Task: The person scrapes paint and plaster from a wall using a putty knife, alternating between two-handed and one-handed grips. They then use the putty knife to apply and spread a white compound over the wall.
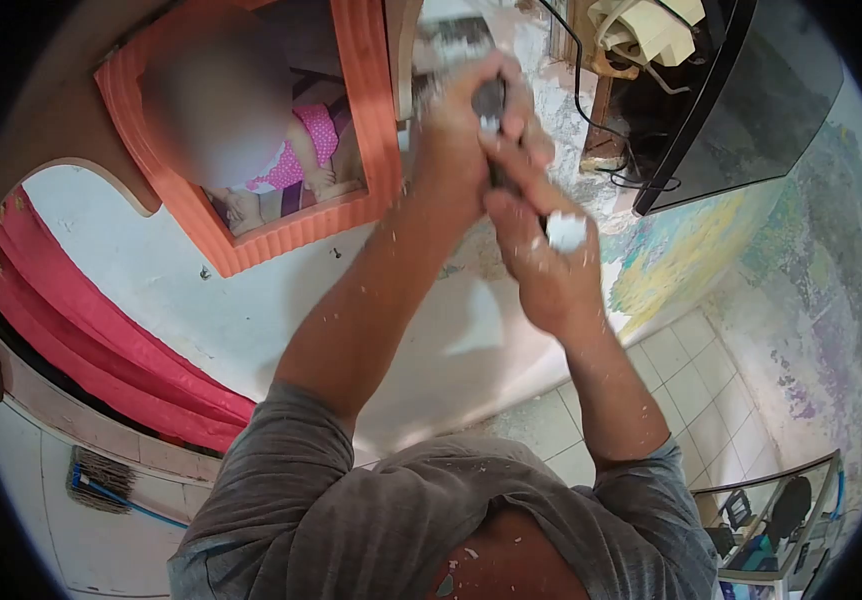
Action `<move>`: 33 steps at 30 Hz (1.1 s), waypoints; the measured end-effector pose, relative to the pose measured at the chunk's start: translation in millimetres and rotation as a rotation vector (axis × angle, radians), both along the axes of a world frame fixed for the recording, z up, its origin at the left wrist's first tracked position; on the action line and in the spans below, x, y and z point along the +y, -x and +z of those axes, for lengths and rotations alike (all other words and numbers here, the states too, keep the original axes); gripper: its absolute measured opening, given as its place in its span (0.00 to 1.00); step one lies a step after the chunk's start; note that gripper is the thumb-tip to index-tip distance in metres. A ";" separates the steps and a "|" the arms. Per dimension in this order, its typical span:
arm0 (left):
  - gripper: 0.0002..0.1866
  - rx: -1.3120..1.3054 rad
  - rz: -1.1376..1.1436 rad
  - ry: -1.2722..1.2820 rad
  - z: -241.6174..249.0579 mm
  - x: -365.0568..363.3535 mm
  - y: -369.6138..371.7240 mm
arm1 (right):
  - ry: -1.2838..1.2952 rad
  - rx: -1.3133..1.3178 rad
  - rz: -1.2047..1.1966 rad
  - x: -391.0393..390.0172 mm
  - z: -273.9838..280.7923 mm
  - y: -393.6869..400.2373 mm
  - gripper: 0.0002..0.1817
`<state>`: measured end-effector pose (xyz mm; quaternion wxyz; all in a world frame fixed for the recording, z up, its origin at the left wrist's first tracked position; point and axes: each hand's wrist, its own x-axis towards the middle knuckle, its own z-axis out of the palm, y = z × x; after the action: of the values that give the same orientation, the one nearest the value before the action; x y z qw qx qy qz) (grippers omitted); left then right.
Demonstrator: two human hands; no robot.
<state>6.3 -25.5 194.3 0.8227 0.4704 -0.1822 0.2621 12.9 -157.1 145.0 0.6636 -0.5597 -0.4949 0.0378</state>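
Note:
Both my hands are raised together in front of a wall [466, 35] with patchy, peeling paint. My left hand [461, 125] is closed around the upper part of a dark-handled tool [491, 100], blurred by motion. Lower on the same tool, my right hand [546, 245] grips with its thumb and fingers close to the left hand. A white end piece [566, 232] shows at the right hand. I cannot tell what kind of tool it is, as its working end is hidden. White flakes are scattered on both forearms.
An orange-framed picture [381, 140] hangs left of my hands. To the right are a dark flat screen [751, 110], a hanging black cable [578, 80] and a cream-coloured object [656, 30]. Red cloth [101, 310] and a broom [101, 480] lie left; a glass-topped stand [781, 520] is lower right.

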 end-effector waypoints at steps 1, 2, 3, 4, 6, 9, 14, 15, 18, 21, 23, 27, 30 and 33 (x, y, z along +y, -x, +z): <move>0.12 0.038 0.036 0.007 -13.8 -1.9 2.4 | 0.036 0.051 0.008 -3.7 -11.9 3.1 0.21; 0.12 0.045 -0.007 -0.015 -27.6 -3.5 7.4 | 0.045 0.104 0.035 -7.5 -26.1 5.9 0.21; 0.12 0.041 -0.005 -0.016 -31.3 -2.1 5.7 | 0.043 0.100 0.037 -4.7 -31.3 2.4 0.21; 0.11 0.035 0.007 -0.017 -33.0 -1.9 3.7 | 0.007 0.041 0.014 -2.4 -33.8 0.5 0.21; 0.10 0.086 0.037 0.031 -17.1 -4.6 2.8 | 0.013 0.070 0.029 -3.6 -19.1 -0.6 0.21; 0.10 0.008 0.056 0.032 24.2 -4.9 -11.4 | -0.098 -0.036 0.036 0.4 21.4 -12.8 0.21; 0.10 0.111 0.056 0.022 -25.4 -15.1 -5.0 | -0.064 0.018 -0.006 -10.6 -34.2 -8.8 0.22; 0.10 0.109 0.056 0.020 -32.9 -14.7 -7.0 | -0.047 0.071 0.012 -12.1 -49.7 -6.8 0.22; 0.10 0.162 0.028 0.028 -25.5 -14.2 -13.6 | -0.002 0.157 0.038 -15.1 -25.0 -9.3 0.22; 0.10 0.200 0.028 0.126 6.8 -26.7 -13.3 | 0.000 0.164 0.037 -18.5 0.5 -11.5 0.22; 0.09 0.203 0.016 0.131 -9.4 -21.7 -15.2 | -0.038 0.054 0.001 -15.9 -15.4 -17.1 0.22; 0.10 0.194 0.013 0.021 -46.1 -17.0 -14.4 | -0.032 0.081 0.000 -9.6 -67.9 -15.2 0.23; 0.11 0.060 0.009 -0.076 -26.9 -5.6 -31.6 | 0.017 0.042 -0.091 -6.3 -29.7 -25.2 0.23; 0.11 0.096 0.130 -0.089 28.6 -13.9 -28.6 | -0.026 0.057 -0.063 0.8 8.3 -34.6 0.23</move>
<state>34.9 -39.3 222.9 0.7901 0.5293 -0.1232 0.2836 47.5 -156.3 153.3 0.6855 -0.5650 -0.4584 0.0261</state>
